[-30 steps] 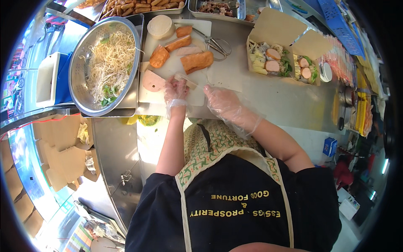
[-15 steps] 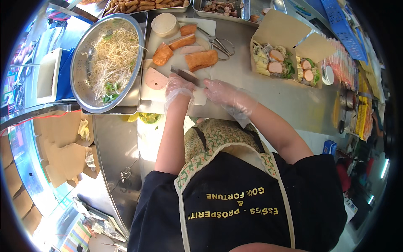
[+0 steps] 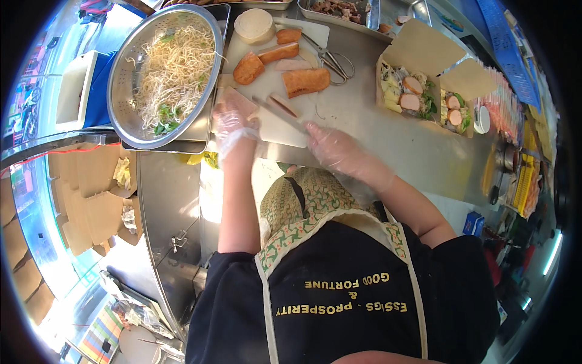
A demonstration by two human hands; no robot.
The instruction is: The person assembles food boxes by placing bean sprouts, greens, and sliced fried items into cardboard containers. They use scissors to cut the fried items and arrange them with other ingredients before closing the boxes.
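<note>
My right hand (image 3: 339,151), in a clear plastic glove, grips the handle of a knife (image 3: 282,115) whose blade points left over the white cutting board (image 3: 279,134). My left hand (image 3: 230,124), gloved too, is closed over a pale pink piece of meat loaf (image 3: 244,103) at the board's left side; its fingers are partly blurred. A thin cut slice with a browned edge (image 3: 283,105) lies just beyond the blade. Farther back are orange-brown fried pieces (image 3: 306,82), a pale round block (image 3: 254,26) and metal scissors (image 3: 332,60).
A steel colander (image 3: 217,67) of bean sprouts (image 3: 173,73) with green leaves stands left of the board. On the right sit open cardboard boxes (image 3: 418,45) holding sliced meat and greens. Metal trays (image 3: 371,15) of food line the back. A blue plastic basket (image 3: 509,51) is at far right.
My left hand has moved left onto the pink meat, away from the blade. My right hand and the knife have shifted slightly right and nearer. A cut slice now shows beyond the blade.
</note>
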